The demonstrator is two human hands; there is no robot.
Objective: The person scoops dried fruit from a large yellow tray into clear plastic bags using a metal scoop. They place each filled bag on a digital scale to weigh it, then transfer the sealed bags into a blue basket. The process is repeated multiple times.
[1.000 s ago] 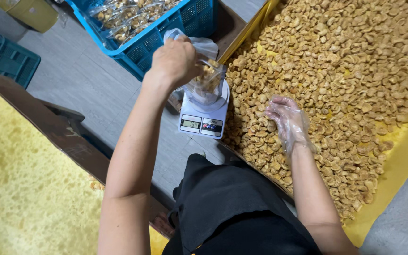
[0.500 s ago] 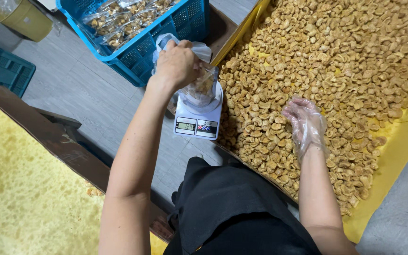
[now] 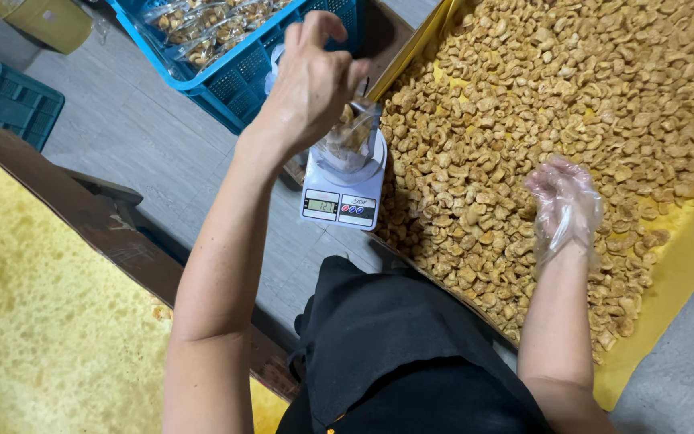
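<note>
My left hand (image 3: 311, 84) holds the top of a clear plastic bag (image 3: 353, 137) partly filled with small tan snack pieces. The bag rests on a white digital kitchen scale (image 3: 339, 201) with a lit display. My right hand (image 3: 562, 201) wears a thin clear plastic glove and hovers palm up just over a wide heap of the same tan snack pieces (image 3: 556, 88), fingers loosely curled. I cannot tell whether any pieces lie in it. The heap lies on a yellow sheet (image 3: 676, 281).
A blue plastic crate (image 3: 246, 80) with several filled clear bags stands behind the scale. A teal crate (image 3: 10, 104) and a yellow box (image 3: 46, 20) sit at the far left. A yellow textured surface (image 3: 42, 321) with a brown edge fills the lower left. I wear a black apron (image 3: 395, 354).
My right hand has lifted from the heap and turned palm up. My left hand has stayed on the bag's top over the scale; the view has shifted.
</note>
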